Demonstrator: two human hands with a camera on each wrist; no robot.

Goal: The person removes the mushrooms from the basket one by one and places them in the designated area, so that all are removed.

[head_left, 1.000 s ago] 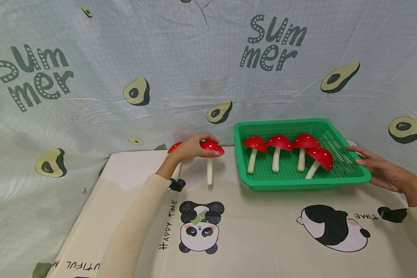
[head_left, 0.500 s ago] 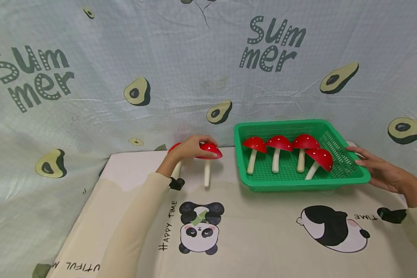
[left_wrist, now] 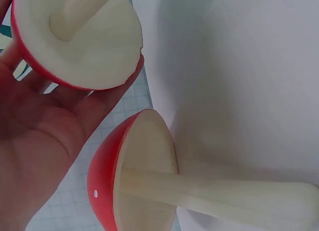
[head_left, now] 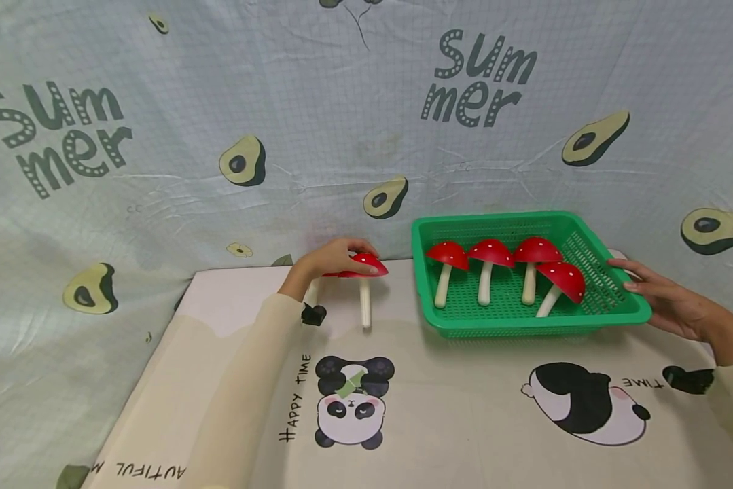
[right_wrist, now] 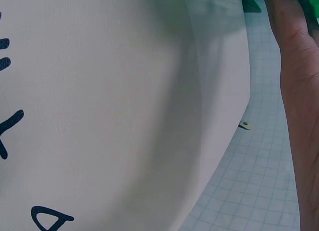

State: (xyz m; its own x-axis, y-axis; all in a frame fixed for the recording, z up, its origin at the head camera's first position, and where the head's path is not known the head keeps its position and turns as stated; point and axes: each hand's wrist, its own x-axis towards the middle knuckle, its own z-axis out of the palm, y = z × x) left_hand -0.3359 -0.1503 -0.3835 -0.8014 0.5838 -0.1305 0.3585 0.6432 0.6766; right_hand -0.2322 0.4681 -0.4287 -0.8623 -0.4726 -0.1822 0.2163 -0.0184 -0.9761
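Note:
My left hand (head_left: 331, 258) grips a toy mushroom (head_left: 365, 299) by its red, white-dotted cap, the pale stem pointing down and toward me. Whether that stem touches the table cannot be told. In the left wrist view, the fingers curve around the cap's edge below its cream underside (left_wrist: 99, 57). A second mushroom (left_wrist: 139, 176) lies beside this hand; the head view shows it mostly hidden behind the wrist. My right hand (head_left: 672, 295) touches the right rim of a green plastic basket (head_left: 543, 324) with extended fingers. Several red-capped mushrooms (head_left: 490, 251) lie inside it.
Patterned pale cloth (head_left: 464, 407) with panda prints covers the table. A hanging cloth (head_left: 317, 136) with avocado prints rises directly behind the basket and the mushrooms. The table's left edge slopes away beyond my left sleeve (head_left: 244, 401).
My left hand has shifted slightly, with the held mushroom drawn a little left and toward me. The second mushroom's cap is now more covered by the hand. My right hand and the basket stay put.

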